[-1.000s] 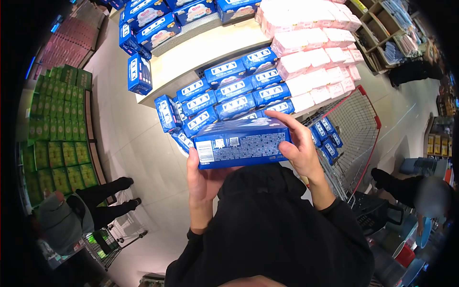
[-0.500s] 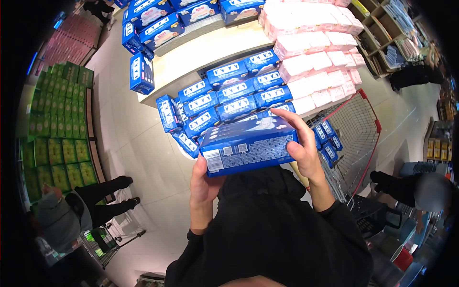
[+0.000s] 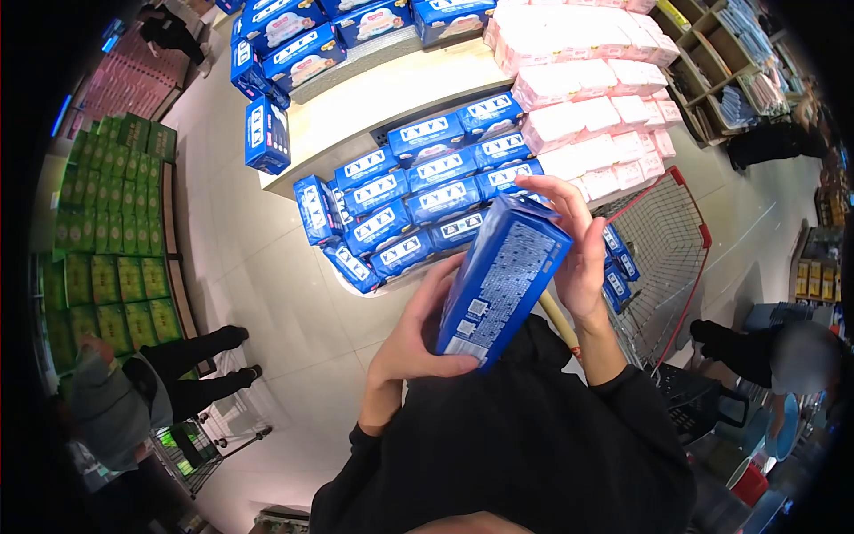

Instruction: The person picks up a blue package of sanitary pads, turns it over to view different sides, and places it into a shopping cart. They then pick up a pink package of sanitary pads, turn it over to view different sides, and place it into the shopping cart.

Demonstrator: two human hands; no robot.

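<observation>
Both hands grip one blue pack [image 3: 503, 280], which stands tilted on end in front of the chest, its printed side with small codes facing the camera. The left hand [image 3: 418, 343] closes around the pack's lower end, thumb along the bottom edge and fingers wrapped up the near side. The right hand [image 3: 578, 245] clasps the upper end, fingers curled over the top corner and the palm against the far side. Just beyond the hands, a stack of like blue packs [image 3: 427, 191] fills the front of a pale display stand [image 3: 374, 98], with pink packs [image 3: 587, 98] piled to the right of them. Right of the right hand, a red-rimmed wire cart [image 3: 667, 231] holds a few more blue packs [image 3: 616, 262], near the wrist. Well to the left of the left hand, green boxes [image 3: 107, 231] line a shelf, and a person in dark trousers [image 3: 191, 365] stands by another cart [image 3: 205, 440]
</observation>
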